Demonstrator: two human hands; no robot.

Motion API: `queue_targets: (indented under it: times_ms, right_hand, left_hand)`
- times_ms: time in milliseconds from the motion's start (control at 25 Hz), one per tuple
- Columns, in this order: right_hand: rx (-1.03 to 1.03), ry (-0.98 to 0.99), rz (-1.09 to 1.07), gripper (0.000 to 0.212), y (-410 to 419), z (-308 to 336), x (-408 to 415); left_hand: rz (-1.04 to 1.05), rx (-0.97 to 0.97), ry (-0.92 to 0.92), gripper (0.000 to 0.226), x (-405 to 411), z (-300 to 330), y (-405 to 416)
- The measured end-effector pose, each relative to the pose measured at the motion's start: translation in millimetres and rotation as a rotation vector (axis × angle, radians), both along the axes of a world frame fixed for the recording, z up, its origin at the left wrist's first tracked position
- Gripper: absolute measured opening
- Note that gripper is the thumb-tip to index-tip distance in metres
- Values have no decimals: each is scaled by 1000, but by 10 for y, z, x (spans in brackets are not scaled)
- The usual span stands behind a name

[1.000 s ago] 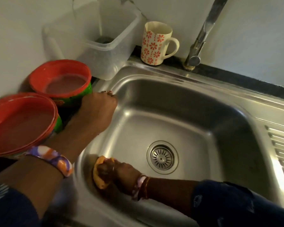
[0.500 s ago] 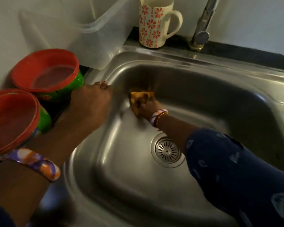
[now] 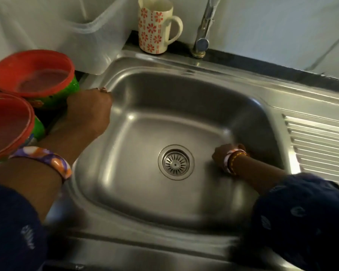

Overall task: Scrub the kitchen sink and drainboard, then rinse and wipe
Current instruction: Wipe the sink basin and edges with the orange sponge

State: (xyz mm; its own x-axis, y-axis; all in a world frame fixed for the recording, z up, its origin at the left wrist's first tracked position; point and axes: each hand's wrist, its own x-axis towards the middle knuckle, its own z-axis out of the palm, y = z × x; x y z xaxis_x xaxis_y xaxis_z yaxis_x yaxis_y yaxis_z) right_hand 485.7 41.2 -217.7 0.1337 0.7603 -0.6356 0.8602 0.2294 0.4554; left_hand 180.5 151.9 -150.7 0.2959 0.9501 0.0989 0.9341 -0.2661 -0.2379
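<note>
Down at the right wall of the sink [image 3: 184,114], near the basin floor, I see my right hand [image 3: 222,154], just right of the drain strainer [image 3: 176,162]. It is blurred and mostly turned away from the camera, so I cannot tell whether its fingers are clenched or grasping anything; no sponge shows in this view. Thin bangles [image 3: 233,160] sit on that wrist, and a dark printed sleeve [image 3: 301,222] covers the forearm at the sink's near right corner.

My left hand [image 3: 89,112] rests on the sink's left rim near its far left corner, fingers curled down over the edge and gripping it. A purple and orange bangle [image 3: 47,159] circles that wrist.

Beyond the left rim stand two red-lidded green tubs [image 3: 33,81], one behind the other, and a clear plastic container [image 3: 82,32] sits at the far left corner. On the back ledge a floral mug [image 3: 155,28] stands beside the tap [image 3: 203,34]. The ribbed drainboard [image 3: 319,145] lies along the sink's right side.
</note>
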Motion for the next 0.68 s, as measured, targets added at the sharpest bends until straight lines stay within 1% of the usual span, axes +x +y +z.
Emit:
queue_targets:
  times_ms: [40,80,120,160,200,280,360,400,480,560,600,680]
  right_hand:
    - [-54,11,97,34,-118,132,-86]
    - [-100,40,146,33,-239,166,-120]
    - [-182,81,92,32,-393,197,-139]
    - [-240,172,36,30,-555,216,-196]
    - [-360,188,-29,27,-677,225,-296]
    - [-496,225,-121,28,-813,210,-442]
    - [-580,276,-221,25,-815,226,-532]
    - [-602,336,-287,23,-787,242,-544]
    - [-590,532,-444,28,-724,295,-579]
    - [-532,802,-575,30,-645,342,-768]
    - [-503,922,-614,29,-636,323,-900]
    - [-480,1151,-673,26,-473,259,-1279]
  left_hand:
    - [-18,-2,-73,23,-20,-7,10]
    - [-45,13,-137,21,-36,-8,14]
    - [-81,43,-187,22,-63,-25,23]
    - [-131,67,-203,24,-62,-8,2]
    - [-138,59,-160,24,-74,7,-23]
    - [-161,121,-101,12,-84,32,-49]
    - [-131,22,-165,13,-68,71,-38]
    - [-117,5,-206,15,-68,71,-13]
    - [-124,-2,-277,17,-63,65,-7]
    - [-129,-11,-277,21,-76,87,-21]
    - [-127,-49,-299,28,-49,96,-48]
    - [-89,-115,-414,42,-81,179,-57]
